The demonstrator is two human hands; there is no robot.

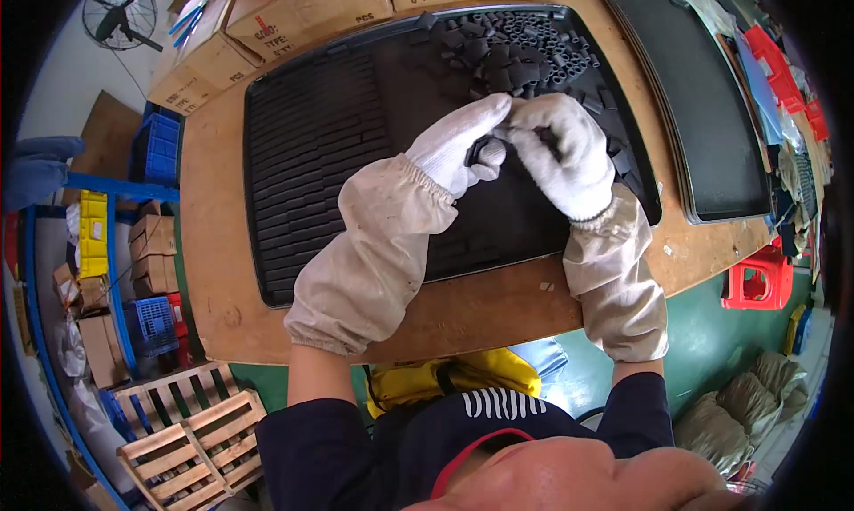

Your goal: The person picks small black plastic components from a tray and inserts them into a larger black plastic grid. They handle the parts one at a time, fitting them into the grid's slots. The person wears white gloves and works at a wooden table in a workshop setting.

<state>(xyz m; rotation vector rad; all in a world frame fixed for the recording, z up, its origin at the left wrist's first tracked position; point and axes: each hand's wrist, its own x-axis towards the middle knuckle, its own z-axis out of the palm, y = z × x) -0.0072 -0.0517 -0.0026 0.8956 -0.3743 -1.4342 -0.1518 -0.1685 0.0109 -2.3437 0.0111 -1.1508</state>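
Both my hands wear white knit gloves and meet over a large black tray [520,226] on the wooden table. My left hand [458,142] is closed, its thumb and fingers curled round a small dark patch that may be a black piece. Its fingertips touch those of my right hand [569,155], which is pinched; anything between them is too hidden to name. Rows of flat black pieces [307,160] lie side by side across the tray's left part. Beyond my hands, a loose heap of short black tubes [556,53] fills the far right, some upright, others lying down.
Cardboard boxes [307,17] line the table's far edge. To the right lies a stack of black trays [703,111]. A red stool [758,280] stands on the green floor at right. Wooden pallets [191,440] and a blue shelf rack [116,297] are at left.
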